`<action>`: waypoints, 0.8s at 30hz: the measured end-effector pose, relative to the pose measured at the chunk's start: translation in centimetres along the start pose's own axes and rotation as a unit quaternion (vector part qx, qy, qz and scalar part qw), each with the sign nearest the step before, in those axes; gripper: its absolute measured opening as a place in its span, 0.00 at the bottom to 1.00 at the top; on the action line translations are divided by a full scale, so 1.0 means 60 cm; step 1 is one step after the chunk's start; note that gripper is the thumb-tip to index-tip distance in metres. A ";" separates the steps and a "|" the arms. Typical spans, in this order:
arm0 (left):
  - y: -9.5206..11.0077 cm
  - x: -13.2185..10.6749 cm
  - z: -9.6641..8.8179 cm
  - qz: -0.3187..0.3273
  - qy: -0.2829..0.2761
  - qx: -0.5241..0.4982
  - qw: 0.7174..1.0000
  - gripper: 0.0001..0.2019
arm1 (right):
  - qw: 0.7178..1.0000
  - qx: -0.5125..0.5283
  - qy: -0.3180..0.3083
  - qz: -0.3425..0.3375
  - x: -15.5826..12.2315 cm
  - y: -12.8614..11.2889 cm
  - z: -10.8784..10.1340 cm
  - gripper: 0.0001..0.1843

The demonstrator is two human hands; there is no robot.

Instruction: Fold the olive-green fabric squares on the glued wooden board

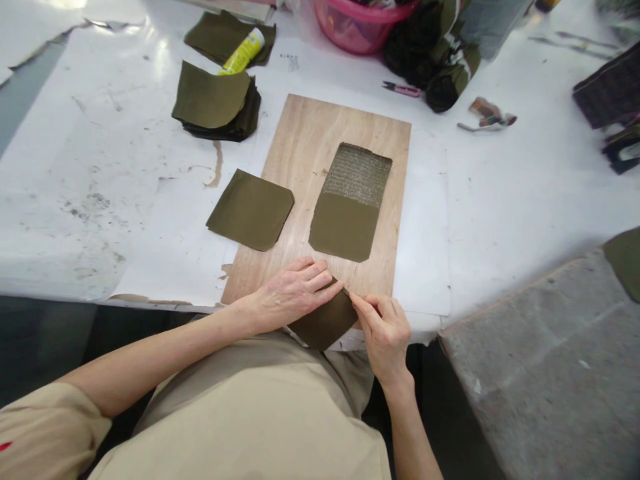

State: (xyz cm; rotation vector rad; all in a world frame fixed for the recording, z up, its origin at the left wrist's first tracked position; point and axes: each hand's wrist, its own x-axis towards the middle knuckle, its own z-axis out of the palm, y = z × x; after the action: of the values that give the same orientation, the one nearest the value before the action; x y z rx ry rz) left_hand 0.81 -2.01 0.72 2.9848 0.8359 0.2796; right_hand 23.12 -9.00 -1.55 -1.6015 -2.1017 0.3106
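A dark olive fabric piece (327, 320) lies at the near edge of the wooden board and hangs partly over it. My left hand (295, 290) rests on its upper left edge, fingers stretched out and pressing down. Pinched between the thumb and forefinger of my right hand (383, 327) is the upper right corner of that same piece. Just beyond, a longer olive fabric piece (345, 227) lies flat, its far half rough and greyish. Another olive fabric piece (253, 210) with cut corners overlaps the board's left side.
The wooden board (300, 127) sits on a white-covered table (480, 220). Behind are a fabric stack (215, 100), a yellow glue stick (243, 51), pink thread snips (403, 89), a pink basket (355, 30) and dark yarn (443, 83). A grey surface (550, 353) stands at right.
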 end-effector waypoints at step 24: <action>0.012 0.014 -0.001 0.010 -0.033 -0.013 0.999 0.13 | 1.000 0.010 0.009 0.015 -0.013 0.004 -0.016 0.12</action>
State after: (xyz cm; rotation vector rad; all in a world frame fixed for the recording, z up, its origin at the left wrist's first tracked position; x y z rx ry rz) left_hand 1.88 -2.22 0.98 2.9612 0.7897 0.1901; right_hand 23.96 -9.77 -1.02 -1.6191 -2.0577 0.3242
